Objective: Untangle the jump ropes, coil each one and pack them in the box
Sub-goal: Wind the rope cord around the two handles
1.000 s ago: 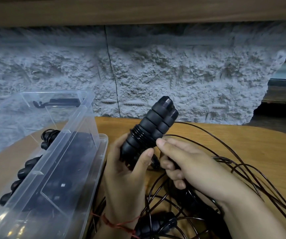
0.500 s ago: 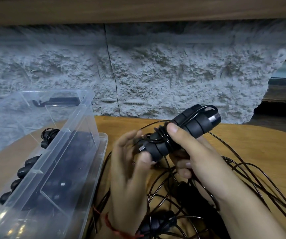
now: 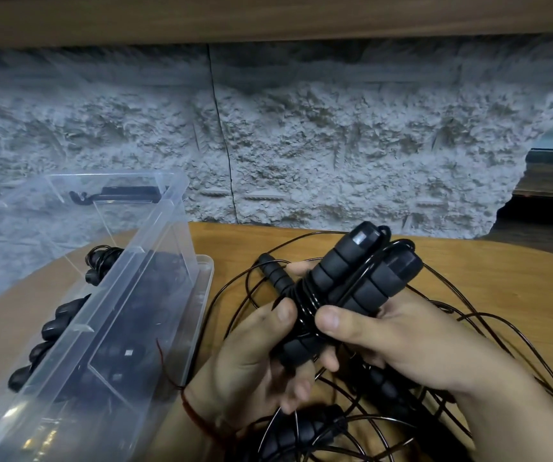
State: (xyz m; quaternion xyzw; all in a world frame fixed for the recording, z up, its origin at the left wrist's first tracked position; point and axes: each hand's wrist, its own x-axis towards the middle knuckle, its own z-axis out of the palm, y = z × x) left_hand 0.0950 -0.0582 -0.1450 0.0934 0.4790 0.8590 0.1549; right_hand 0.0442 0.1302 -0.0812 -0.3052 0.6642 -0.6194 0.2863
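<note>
Clasping bundled handles point(image 3: 335, 278), left hand point(image 3: 251, 358) and right hand point(image 3: 401, 338) grips curled round them, long axis slanting up-right

Head view: worn on the person's head, looking forward and down over the rounded light-brown wooden desk point(image 3: 501, 295).
Facing: toward the rough grey-white textured wall point(image 3: 335, 145) behind the desk.
Nearness: close; the left hand point(image 3: 251, 358) and right hand point(image 3: 401, 341), holding the black foam jump rope handles point(image 3: 335, 271), fill the lower middle.
Edges: the clear plastic box point(image 3: 168, 235) is cut off at lower left.
</note>
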